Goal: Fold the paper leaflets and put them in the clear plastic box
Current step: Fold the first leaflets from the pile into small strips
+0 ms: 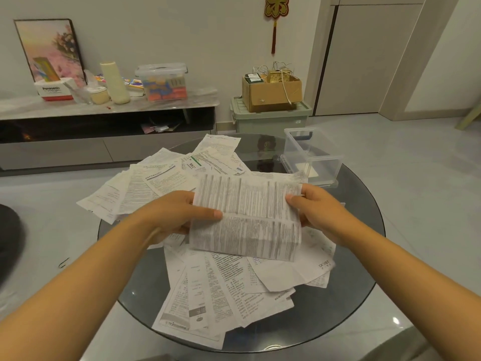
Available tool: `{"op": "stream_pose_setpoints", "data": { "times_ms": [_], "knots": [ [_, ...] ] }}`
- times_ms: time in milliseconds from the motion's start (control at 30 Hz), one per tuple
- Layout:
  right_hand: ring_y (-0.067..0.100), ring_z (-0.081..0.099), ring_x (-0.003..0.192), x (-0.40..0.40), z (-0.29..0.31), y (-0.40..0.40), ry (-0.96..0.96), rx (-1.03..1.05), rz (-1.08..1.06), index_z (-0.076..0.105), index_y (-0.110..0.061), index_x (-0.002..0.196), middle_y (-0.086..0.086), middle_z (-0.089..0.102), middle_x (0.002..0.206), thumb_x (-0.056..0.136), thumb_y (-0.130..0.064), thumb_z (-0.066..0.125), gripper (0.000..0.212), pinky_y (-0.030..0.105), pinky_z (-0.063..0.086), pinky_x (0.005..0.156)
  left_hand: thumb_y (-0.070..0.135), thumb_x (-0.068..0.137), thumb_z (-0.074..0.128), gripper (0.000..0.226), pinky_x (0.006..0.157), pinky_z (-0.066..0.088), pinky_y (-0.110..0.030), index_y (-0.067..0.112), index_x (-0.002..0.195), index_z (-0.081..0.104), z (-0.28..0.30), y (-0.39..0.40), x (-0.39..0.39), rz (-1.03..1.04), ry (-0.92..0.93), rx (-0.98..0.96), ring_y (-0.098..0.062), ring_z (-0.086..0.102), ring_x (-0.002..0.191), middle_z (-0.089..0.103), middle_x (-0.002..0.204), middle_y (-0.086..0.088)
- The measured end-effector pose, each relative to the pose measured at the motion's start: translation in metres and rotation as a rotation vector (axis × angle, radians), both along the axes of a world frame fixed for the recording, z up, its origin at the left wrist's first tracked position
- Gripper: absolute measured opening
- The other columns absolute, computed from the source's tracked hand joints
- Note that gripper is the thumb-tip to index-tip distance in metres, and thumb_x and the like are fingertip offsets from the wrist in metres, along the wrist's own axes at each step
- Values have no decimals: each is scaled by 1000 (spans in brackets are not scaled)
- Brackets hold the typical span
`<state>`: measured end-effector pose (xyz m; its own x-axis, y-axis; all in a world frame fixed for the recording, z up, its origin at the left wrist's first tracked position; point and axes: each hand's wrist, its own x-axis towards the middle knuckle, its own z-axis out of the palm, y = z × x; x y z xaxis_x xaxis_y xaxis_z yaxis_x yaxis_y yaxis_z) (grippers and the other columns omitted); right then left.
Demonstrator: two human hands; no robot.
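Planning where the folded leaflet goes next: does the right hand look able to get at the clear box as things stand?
Probably yes. The clear box stands open-topped on the table just beyond the right hand, nothing between them. But that hand and the left hand both grip the leaflet.

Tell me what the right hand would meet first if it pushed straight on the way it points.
Probably the left hand: the right hand points left across the held leaflet. Depth is unclear.

left hand: bare, no rings | right hand: bare | forearms: sleeveless
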<state>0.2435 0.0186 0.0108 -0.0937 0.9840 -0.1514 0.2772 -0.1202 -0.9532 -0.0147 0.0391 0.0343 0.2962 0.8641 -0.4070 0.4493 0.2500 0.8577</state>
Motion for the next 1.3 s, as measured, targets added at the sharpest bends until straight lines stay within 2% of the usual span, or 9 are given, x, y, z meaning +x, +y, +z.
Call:
{"op": "stream_pose_setpoints", "data": {
  "times_ms": [133, 300, 400, 500, 634, 767, 867, 1134, 1301],
  "knots": [
    [13, 68, 95, -1, -10, 4, -100, 13, -18, 49, -25, 123, -8, 68, 109, 90, -29, 61, 36, 40, 55, 88, 16, 79, 75, 25, 84, 56, -46, 11, 102, 67, -18, 3, 7, 132, 112, 48, -23, 71, 86, 74, 94, -4],
    [15, 50, 113, -9, -13, 2, -432, 9, 61, 6, -30, 146, -3, 46, 136, 69, -33, 81, 108, 29, 43, 91, 24, 79, 75, 33, 67, 55, -30, 15, 108, 63, -30, 3, 15, 174, 199, 172, -15, 66, 86, 69, 99, 1],
    [22, 32, 136, -13, -14, -1, -513, -4, 131, -20, -32, 146, -2, 20, 154, 65, -31, 84, 132, 34, 32, 107, 30, 74, 79, 56, 61, 49, -27, 20, 120, 49, -32, 2, 16, 166, 291, 199, -15, 59, 90, 60, 103, 5],
    [24, 20, 142, -14, -20, 1, -594, 26, 153, -25, -37, 143, 1, 6, 158, 61, -33, 86, 138, 39, 25, 112, 31, 68, 83, 96, 85, 50, -34, 25, 143, 24, -36, 4, 14, 78, 458, 242, -22, 54, 109, 52, 123, -3],
    [26, 18, 141, -13, -23, 1, -751, 109, 159, -12, -42, 145, -1, 4, 152, 60, -42, 85, 129, 43, 28, 111, 36, 66, 83, 111, 103, 35, -37, 26, 149, 11, -39, 2, 17, -20, 669, 390, -22, 30, 131, 28, 139, -5],
    [21, -2, 142, -16, -18, -7, -914, 355, 214, 18, -44, 145, -7, -5, 154, 64, -48, 81, 102, 43, 10, 116, 40, 70, 79, 77, 107, 26, -32, 34, 136, 41, -30, -3, 20, -252, 712, 593, -13, 28, 126, 32, 131, 8],
    [18, -9, 143, -16, -18, -9, -961, 401, 249, 34, -46, 139, -11, -9, 156, 71, -50, 75, 80, 43, 0, 116, 48, 72, 75, 71, 112, 23, -34, 37, 135, 45, -29, -8, 23, -473, 691, 480, -9, 27, 132, 33, 141, 15],
    [10, -9, 144, -13, -23, -8, -990, 373, 474, 53, -40, 129, -13, 23, 154, 71, -70, 60, 66, 42, -18, 113, 47, 84, 64, 62, 108, 26, -24, 33, 140, 40, -28, -9, 25, -568, 709, 501, -6, 31, 133, 34, 147, 15],
    [10, -2, 145, -7, -13, -7, -1000, 364, 478, 62, -37, 119, -14, 44, 142, 80, -47, 62, 40, 41, -22, 112, 39, 87, 59, 35, 92, 41, -20, 40, 122, 56, -16, -8, 20, -492, 642, 450, -2, 51, 108, 53, 122, 21]
  ]
}}
